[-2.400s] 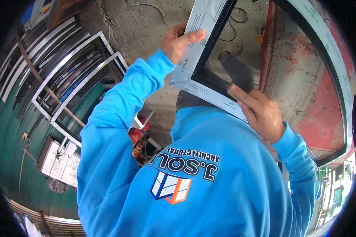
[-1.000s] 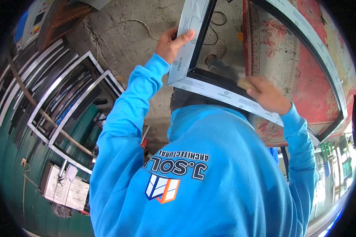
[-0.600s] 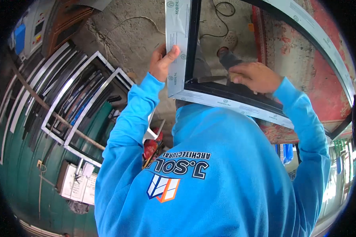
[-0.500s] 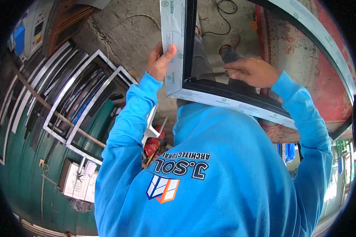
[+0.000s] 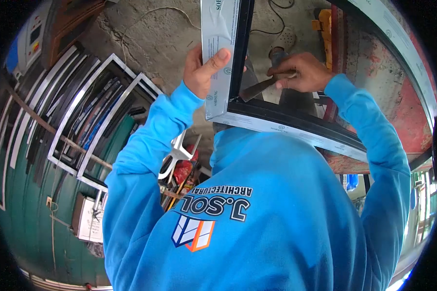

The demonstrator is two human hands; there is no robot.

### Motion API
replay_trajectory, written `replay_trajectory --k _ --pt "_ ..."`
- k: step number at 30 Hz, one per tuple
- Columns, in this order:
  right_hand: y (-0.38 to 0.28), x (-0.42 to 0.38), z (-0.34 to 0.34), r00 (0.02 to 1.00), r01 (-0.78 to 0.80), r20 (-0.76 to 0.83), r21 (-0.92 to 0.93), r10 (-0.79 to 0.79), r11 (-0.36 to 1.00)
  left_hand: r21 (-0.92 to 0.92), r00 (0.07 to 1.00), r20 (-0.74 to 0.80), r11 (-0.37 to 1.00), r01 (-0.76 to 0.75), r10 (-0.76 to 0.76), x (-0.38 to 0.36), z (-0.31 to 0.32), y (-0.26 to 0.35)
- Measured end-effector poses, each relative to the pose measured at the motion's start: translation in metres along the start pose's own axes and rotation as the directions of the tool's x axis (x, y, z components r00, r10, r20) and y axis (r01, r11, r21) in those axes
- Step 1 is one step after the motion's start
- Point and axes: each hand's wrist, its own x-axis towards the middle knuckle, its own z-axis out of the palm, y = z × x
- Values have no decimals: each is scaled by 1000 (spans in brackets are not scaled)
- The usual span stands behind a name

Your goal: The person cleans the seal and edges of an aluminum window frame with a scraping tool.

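A frame (image 5: 218, 29) with white printed film and a black inner edge stands before my chest, its near left corner in front of me. My left hand (image 5: 202, 72) grips the frame's left side, thumb on the film and fingers around the outer edge. Inside the opening, my right hand (image 5: 303, 72) is closed around the handle of a flat-bladed tool (image 5: 260, 89). The blade points left and its tip is at the inner corner of the black edge. Whether the tip touches the corner I cannot tell.
Metal profiles and silver frames (image 5: 85, 121) lean at the left. A white chair (image 5: 179, 151) and red items are below my left forearm. A worn red surface (image 5: 378, 68) lies beyond the frame at right. A cable (image 5: 272, 29) lies on the floor.
My right hand has moved slightly up, and the tool's blade now shows more clearly, angled down to the corner. The frame and my left hand appear shifted slightly right as the view moved.
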Motion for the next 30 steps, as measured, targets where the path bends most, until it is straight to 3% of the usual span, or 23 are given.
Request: replay_trajectory --k 4,8,11,14,18,20,22,24,28,29,30 --pt "-13 -6 -2 999 -43 26 4 43 999 29 998 -62 999 23 -21 -1 -1 -4" --pt "-51 -24 2 991 -107 -87 -44 102 993 19 987 -159 1000 20 -17 -5 2 3" --pt "-100 -42 11 902 -406 -196 -87 384 910 -10 985 -171 1000 19 -20 -3 4 11" --pt "-109 -42 10 898 -414 -196 -68 395 908 4 983 -183 1000 20 -18 -3 2 9" --pt "-58 -30 16 938 -274 -225 -19 263 962 -39 984 -178 999 4 -11 -1 3 8" --pt "-34 -17 14 971 -11 -240 -121 -18 993 -37 985 -172 999 25 -31 -4 4 10" --pt "-42 -20 13 979 -20 -201 -159 -13 987 -20 985 -169 999 30 -33 -1 0 11" --pt "-68 -40 29 945 -244 -228 -13 235 970 15 985 -171 1000 12 -9 -1 0 7" --pt "-48 -39 34 952 -231 -171 140 253 963 -25 987 -160 999 24 -27 -2 2 4" --pt "-38 -37 31 951 -287 -18 327 310 900 -18 985 -171 1000 -17 13 0 5 5" --pt "-33 -33 21 954 -275 -28 314 299 909 -10 982 -185 999 -52 49 2 5 7"
